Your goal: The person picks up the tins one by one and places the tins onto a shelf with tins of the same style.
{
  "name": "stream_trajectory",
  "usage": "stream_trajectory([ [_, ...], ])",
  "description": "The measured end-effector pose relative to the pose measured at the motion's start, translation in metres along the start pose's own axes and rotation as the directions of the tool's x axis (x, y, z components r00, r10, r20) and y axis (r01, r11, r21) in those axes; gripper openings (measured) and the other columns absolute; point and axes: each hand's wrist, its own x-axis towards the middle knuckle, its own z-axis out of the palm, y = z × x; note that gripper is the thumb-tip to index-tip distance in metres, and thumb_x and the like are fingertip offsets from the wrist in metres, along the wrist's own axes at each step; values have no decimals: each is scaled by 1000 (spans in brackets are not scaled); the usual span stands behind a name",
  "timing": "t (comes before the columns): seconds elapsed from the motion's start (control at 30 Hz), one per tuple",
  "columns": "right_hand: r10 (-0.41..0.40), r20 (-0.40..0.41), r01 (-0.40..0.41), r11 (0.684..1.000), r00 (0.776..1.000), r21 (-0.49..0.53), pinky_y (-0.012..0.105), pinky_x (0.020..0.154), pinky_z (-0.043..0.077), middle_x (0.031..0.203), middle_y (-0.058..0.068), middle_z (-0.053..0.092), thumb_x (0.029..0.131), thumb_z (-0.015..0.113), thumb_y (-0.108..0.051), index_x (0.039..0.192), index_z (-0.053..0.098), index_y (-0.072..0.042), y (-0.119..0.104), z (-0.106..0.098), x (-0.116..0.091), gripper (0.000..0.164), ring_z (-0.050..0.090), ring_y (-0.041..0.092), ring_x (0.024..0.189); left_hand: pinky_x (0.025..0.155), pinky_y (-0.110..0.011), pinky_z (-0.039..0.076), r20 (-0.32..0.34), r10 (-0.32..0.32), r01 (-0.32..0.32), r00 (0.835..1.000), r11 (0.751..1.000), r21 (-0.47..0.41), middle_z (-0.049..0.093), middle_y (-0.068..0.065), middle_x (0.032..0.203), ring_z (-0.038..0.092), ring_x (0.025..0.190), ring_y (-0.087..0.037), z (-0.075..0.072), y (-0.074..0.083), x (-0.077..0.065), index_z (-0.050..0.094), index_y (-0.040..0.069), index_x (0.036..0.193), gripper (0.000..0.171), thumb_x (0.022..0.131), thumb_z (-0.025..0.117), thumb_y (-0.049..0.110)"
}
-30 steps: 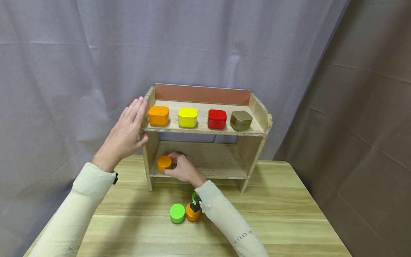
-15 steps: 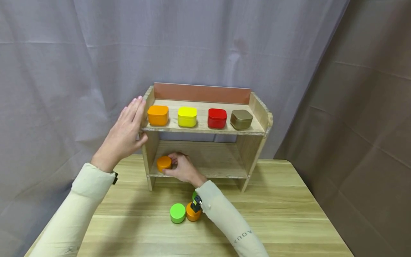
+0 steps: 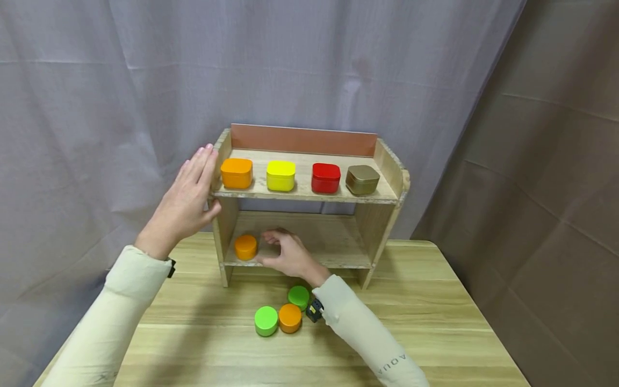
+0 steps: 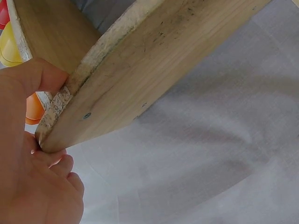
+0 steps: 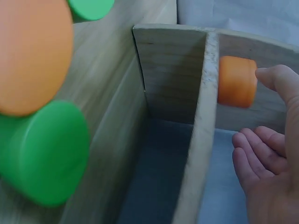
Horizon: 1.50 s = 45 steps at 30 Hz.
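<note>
A round orange container (image 3: 245,247) stands at the left end of the lower board of a small wooden shelf (image 3: 309,242). My right hand (image 3: 292,255) is just to its right with fingers loosely bent and nothing held. The right wrist view shows the thumb (image 5: 275,77) near the lid of the orange container (image 5: 236,83), the other fingers apart from it. My left hand (image 3: 181,201) is at the shelf's left side panel. In the left wrist view its thumb (image 4: 49,77) bends over the panel's edge (image 4: 60,100) and its fingers lie beyond the corner.
On the upper board stand orange (image 3: 237,173), yellow (image 3: 281,176), red (image 3: 325,178) and olive-brown (image 3: 362,180) squarish containers. Before the shelf, two green round containers (image 3: 266,321) and an orange one (image 3: 290,317) sit on the wooden table (image 3: 435,322). A grey curtain (image 3: 309,59) hangs behind.
My right hand has let go of the round orange container and drawn back to the right. The container stays on the lower board. My left hand stays at the side panel.
</note>
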Motion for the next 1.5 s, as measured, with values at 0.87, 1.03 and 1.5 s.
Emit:
stream_trajectory([
  [0.87, 17, 156, 7, 989, 988, -150, 55, 121, 46, 163, 11, 49, 89, 84, -34, 159, 45, -8, -1, -58, -90, 84, 52, 35, 147, 132, -63, 21, 3, 0, 0, 1000, 1000, 11, 16, -25, 176, 20, 163, -44, 1, 0, 0, 14, -3, 167, 100, 85, 71, 5],
  [1.03, 19, 166, 10, 985, 986, -172, 55, 121, 46, 163, 14, 49, 87, 85, -34, 160, 43, -6, 7, -62, -104, 88, 52, 37, 147, 132, -63, 21, -7, 2, -2, 1000, 1000, 11, 16, -25, 176, 19, 163, -44, 1, 0, -1, 15, -3, 167, 100, 85, 71, 5],
  [1.5, 74, 184, -47, 988, 980, -149, 54, 119, 48, 159, 17, 52, 87, 86, -29, 157, 46, -2, 35, -48, -133, 84, 55, 38, 144, 131, -65, 24, -14, 10, -10, 1000, 1000, 3, 18, -26, 175, 21, 162, -44, 1, 0, 0, 16, -4, 167, 100, 84, 71, 5],
])
